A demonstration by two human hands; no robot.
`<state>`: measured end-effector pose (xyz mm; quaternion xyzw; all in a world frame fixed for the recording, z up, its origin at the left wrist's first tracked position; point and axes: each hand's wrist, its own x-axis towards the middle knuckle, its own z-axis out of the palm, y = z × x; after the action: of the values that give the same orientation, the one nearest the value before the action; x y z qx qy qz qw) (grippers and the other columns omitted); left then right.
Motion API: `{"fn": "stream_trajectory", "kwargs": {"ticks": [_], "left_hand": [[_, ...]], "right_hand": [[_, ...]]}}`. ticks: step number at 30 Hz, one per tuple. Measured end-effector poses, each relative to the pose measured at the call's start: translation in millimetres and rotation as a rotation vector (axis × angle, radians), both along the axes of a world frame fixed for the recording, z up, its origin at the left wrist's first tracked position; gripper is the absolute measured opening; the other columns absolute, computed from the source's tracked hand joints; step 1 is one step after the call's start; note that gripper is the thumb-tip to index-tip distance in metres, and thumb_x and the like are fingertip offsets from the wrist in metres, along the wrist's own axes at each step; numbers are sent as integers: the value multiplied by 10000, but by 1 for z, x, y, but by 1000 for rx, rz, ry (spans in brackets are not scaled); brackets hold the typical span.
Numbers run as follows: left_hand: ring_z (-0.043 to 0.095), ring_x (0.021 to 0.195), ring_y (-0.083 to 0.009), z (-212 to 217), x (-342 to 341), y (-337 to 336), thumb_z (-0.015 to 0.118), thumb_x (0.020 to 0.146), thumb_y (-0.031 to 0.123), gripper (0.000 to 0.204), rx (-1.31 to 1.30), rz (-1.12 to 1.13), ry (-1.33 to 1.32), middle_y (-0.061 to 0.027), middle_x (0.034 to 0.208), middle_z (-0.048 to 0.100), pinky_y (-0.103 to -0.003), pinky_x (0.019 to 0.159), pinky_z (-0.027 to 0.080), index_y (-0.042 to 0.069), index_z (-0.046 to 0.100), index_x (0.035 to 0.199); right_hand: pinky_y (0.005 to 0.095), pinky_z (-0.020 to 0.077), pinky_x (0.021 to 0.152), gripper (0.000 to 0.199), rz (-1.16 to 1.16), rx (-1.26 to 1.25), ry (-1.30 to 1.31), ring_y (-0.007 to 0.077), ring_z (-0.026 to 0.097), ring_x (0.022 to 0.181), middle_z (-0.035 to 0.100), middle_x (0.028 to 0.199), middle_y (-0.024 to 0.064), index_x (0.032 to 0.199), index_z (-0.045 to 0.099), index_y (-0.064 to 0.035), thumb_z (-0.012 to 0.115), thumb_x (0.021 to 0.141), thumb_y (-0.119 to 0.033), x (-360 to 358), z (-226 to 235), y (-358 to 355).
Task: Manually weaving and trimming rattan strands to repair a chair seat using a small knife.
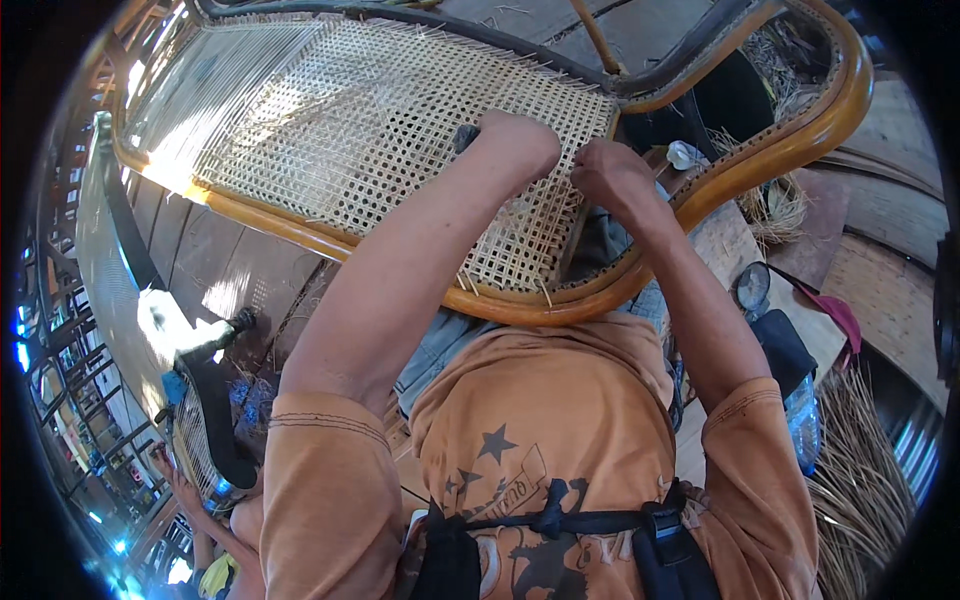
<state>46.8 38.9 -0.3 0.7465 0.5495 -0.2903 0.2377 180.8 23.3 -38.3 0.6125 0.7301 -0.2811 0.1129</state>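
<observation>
Across my lap lies a curved wooden chair frame (790, 150), varnished orange-brown, with an open-work woven cane panel (370, 130). Over the panel's right part, my left hand (515, 142) is curled closed; its fingers are mostly hidden from above. A short dark rounded end (466, 138) sticks out beside it, perhaps a tool handle. My right hand (615, 178) is closed at the panel's right edge, close to the left one. What its fingers pinch, if anything, is hidden. Loose cane ends stick out along the panel's borders.
Another cane-panelled frame (105, 230) stands at the left, near another person's hand (180, 487). At the right are a bundle of long dry strips (865, 490), a clear plastic bottle (803, 425), a dark pouch (783, 350), a round glass-like object (752, 287) and a coil of cane shavings (778, 212).
</observation>
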Motion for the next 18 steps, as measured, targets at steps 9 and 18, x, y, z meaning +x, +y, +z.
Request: {"fn": "stream_trajectory", "kwargs": {"ticks": [9,18], "left_hand": [[633,686,-235,-31,-1,14,639,756,184,145,-260,-34,-74,-80,785,675,-381,645,502,63,697,813],[644,699,-242,-11,-2,2,610,751,143,136,-163,0,-144,-84,792,676,-375,646,506,54,695,808]], "right_hand": [[388,487,706,249,-60,-57,-22,332,641,818,652,849,186,893,685,-80,615,675,-177,-2,10,7],[413,495,722,239,-21,-13,-152,341,636,863,661,893,170,890,686,-71,606,698,-190,-12,17,9]]}}
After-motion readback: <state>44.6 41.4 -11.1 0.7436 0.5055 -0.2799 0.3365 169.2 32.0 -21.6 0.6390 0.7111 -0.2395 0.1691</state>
